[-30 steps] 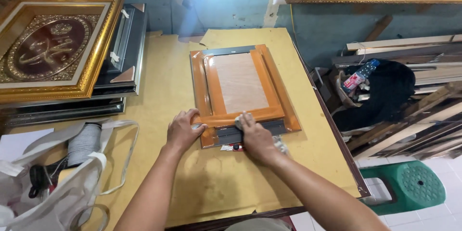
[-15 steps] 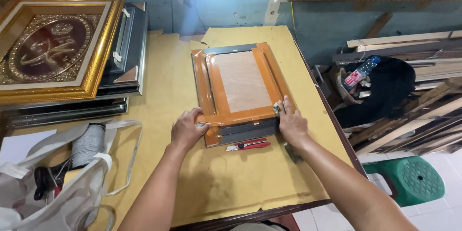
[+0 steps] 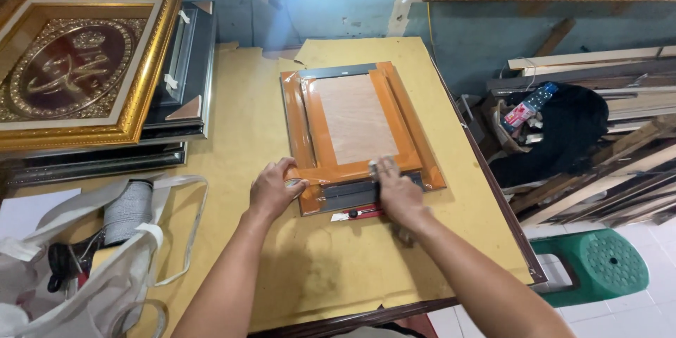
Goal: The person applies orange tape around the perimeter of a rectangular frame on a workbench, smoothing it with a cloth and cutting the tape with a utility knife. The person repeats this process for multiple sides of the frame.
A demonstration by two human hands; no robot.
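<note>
A picture frame (image 3: pixel 355 134) lies face down on the yellow-topped table (image 3: pixel 282 267), its back sealed with wide orange tape around a pale board. My left hand (image 3: pixel 273 189) presses on the frame's near left corner. My right hand (image 3: pixel 396 190) lies flat on the near edge, fingers over the orange tape strip. A red-handled cutter (image 3: pixel 362 213) rests on the table just below the frame, between my hands.
A gold ornate frame (image 3: pixel 77 70) sits on stacked dark frames (image 3: pixel 179 91) at far left. A white bag (image 3: pixel 84 267) with a grey spool (image 3: pixel 128 210) lies at near left. Wood mouldings (image 3: pixel 598 134) and a green stool (image 3: pixel 598 267) stand right of the table.
My right hand slid from the frame's near right corner leftward to the middle of the near edge. My left hand stays on the near left corner.
</note>
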